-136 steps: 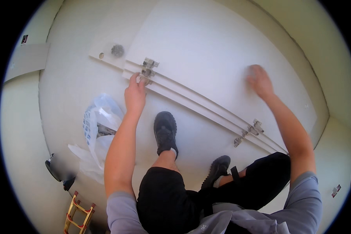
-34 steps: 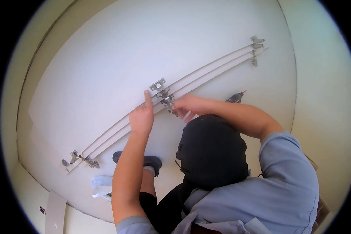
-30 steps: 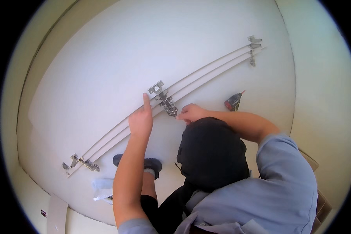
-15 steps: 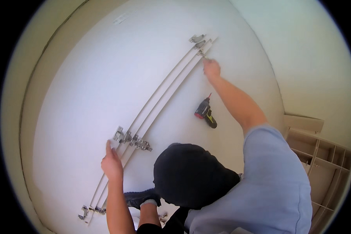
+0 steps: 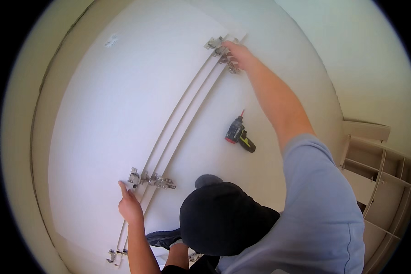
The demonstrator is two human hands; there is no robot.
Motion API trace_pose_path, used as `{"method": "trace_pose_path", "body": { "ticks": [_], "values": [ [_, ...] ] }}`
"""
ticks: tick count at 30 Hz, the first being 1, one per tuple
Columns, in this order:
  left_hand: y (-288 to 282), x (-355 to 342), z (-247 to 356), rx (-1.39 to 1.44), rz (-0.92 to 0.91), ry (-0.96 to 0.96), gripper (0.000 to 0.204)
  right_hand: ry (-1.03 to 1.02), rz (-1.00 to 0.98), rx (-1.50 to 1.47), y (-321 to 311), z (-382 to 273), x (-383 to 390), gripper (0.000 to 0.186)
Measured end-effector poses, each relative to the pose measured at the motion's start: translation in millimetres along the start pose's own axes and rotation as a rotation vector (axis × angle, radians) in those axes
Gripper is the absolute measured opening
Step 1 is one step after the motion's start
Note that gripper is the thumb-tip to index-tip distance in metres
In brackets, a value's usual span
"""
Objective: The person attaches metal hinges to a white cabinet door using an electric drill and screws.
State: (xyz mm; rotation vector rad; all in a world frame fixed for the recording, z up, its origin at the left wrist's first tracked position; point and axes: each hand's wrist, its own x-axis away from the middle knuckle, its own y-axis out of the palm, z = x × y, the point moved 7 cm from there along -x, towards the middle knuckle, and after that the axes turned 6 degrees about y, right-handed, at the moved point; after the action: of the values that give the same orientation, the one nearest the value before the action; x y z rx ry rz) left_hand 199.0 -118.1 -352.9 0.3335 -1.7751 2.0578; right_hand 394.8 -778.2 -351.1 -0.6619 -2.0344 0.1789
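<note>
Head view: two big white panels (image 5: 118, 114) lie flat on the floor, edge to edge, and the seam between them runs as a long line from near left to far right. The left hand (image 5: 130, 205) rests at the near end of that seam, forefinger out and touching the panel edge just beside a pair of metal hinges (image 5: 153, 179), gripping nothing. The right hand (image 5: 238, 54) is stretched to the far end, fingers curled on another pair of hinges (image 5: 221, 50); whether it pinches one I cannot tell. The hands are well apart, one at each end of the seam. A third hinge pair (image 5: 113, 255) sits nearest, at the lower edge. A small drill (image 5: 238, 134) lies on the right panel, nearer the right arm.
</note>
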Motion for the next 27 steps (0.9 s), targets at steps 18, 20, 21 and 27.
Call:
{"method": "trace_pose_path", "body": {
  "ticks": [18,20,21,27],
  "values": [
    [-6,0,8,-0.057,0.009,0.045,0.057,-0.219,0.258,0.051,-90,107,-19,0.048],
    [-4,0,6,-0.079,0.006,0.042,0.058,-0.491,0.303,0.174,-72,80,-16,0.048],
    [-3,-1,6,-0.089,0.009,0.041,0.058,-0.467,0.284,0.225,-64,77,-20,0.047],
    [2,-5,13,-0.119,-0.026,0.064,0.057,-0.43,0.353,0.365,-69,72,-41,0.045]
  ]
}}
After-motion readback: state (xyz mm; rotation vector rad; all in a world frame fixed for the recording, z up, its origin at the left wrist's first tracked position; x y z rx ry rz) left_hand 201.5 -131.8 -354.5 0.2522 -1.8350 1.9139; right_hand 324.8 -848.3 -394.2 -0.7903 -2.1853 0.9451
